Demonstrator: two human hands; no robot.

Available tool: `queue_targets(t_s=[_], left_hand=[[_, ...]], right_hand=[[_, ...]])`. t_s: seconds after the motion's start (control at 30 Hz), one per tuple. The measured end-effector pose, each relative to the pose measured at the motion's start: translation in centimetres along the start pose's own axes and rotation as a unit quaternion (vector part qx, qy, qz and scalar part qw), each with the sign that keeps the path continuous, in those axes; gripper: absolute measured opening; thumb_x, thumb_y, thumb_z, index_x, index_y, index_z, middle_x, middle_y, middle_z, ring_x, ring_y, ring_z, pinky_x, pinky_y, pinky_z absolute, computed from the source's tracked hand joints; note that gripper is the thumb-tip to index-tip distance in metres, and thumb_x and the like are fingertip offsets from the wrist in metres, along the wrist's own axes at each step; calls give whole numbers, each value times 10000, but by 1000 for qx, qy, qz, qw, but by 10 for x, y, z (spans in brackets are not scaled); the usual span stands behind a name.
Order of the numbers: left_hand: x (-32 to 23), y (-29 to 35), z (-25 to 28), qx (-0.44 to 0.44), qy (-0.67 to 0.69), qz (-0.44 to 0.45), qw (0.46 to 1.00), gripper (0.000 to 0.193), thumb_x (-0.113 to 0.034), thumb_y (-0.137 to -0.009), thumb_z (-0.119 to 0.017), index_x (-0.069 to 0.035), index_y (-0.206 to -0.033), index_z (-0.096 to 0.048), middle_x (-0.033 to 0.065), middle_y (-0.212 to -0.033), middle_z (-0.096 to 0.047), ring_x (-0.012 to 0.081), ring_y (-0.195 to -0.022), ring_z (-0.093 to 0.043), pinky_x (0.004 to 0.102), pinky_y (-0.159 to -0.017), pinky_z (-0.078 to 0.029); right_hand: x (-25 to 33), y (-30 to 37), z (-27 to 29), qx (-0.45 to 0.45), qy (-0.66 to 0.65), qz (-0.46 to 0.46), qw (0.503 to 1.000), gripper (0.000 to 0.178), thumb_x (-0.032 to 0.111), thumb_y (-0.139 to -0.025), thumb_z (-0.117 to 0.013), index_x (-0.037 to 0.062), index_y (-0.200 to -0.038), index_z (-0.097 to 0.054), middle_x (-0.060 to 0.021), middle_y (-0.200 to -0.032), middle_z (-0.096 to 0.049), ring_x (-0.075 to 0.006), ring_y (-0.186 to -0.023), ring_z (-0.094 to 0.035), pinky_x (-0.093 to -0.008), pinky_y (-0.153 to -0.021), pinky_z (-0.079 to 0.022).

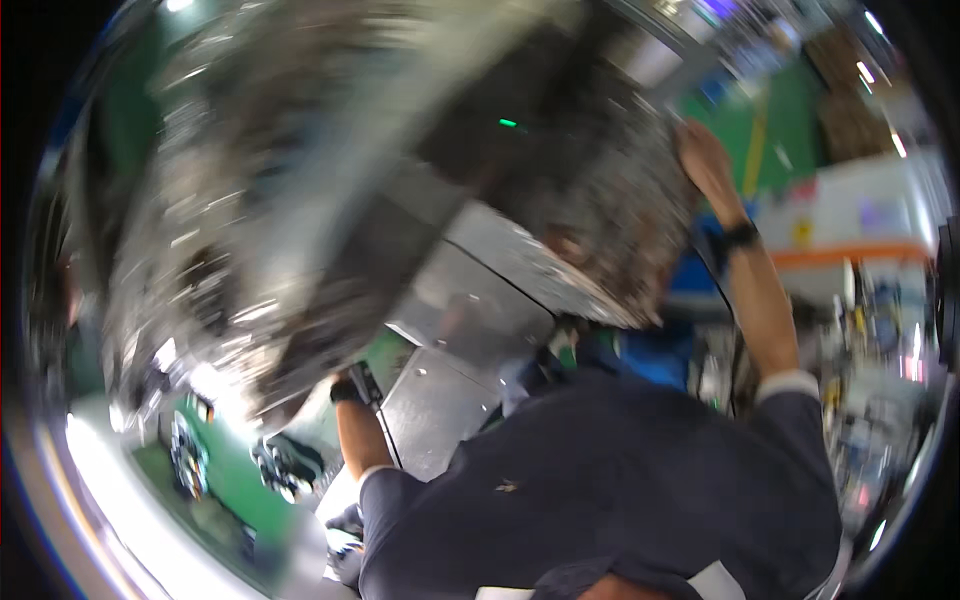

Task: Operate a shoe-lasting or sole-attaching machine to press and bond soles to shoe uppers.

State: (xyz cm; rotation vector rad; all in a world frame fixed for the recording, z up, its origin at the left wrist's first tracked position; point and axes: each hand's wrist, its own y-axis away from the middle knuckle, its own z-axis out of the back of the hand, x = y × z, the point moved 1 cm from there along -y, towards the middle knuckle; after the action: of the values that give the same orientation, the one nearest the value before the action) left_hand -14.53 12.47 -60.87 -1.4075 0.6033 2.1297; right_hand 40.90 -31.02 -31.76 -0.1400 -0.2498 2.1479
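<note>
Motion blurs much of the view. My right hand (706,163), with a dark band (740,235) at its wrist, is at the right edge of a broad grey-brown panel (610,190). Its fingers are smeared and partly behind that edge, so their grip does not show. On the left, a bulky, shiny, crinkled mass (200,250), like plastic wrap or foil, fills the view. My left forearm (362,440) reaches up to its lower edge, a small dark device (358,383) strapped at the wrist. The left hand is mostly hidden there.
Grey metal plates (440,390) lie between my arms, below the panel. A small green light (508,123) glows on a dark surface. At right stand a white and orange unit (850,240) and cluttered shelving (880,400). Green floor (260,515) shows at lower left.
</note>
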Motion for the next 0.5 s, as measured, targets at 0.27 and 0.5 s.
queue_targets(t_s=[0.27, 0.5], left_hand=[[-124, 6, -139, 127, 224, 175, 950, 427, -225, -917, -668, 51, -1228, -570, 165, -1152, -653, 256, -979, -668, 375, -859, -531], [-222, 71, -178, 169, 209, 96, 958, 328, -160, -926, -662, 55, -1169, -611, 165, -1031, -692, 234, -934, -683, 363, -895, -543]], right_hand=[[-10, 3, -22, -112, -46, -23, 992, 400, 390, -1016, -364, 127, -1001, -665, -101, -868, -670, -312, -804, -629, -431, -680, -519], [-13, 8, -16, -81, 37, 24, 996, 264, 229, -936, -452, 58, -880, -645, -115, -722, -629, -318, -652, -638, -430, -571, -527]])
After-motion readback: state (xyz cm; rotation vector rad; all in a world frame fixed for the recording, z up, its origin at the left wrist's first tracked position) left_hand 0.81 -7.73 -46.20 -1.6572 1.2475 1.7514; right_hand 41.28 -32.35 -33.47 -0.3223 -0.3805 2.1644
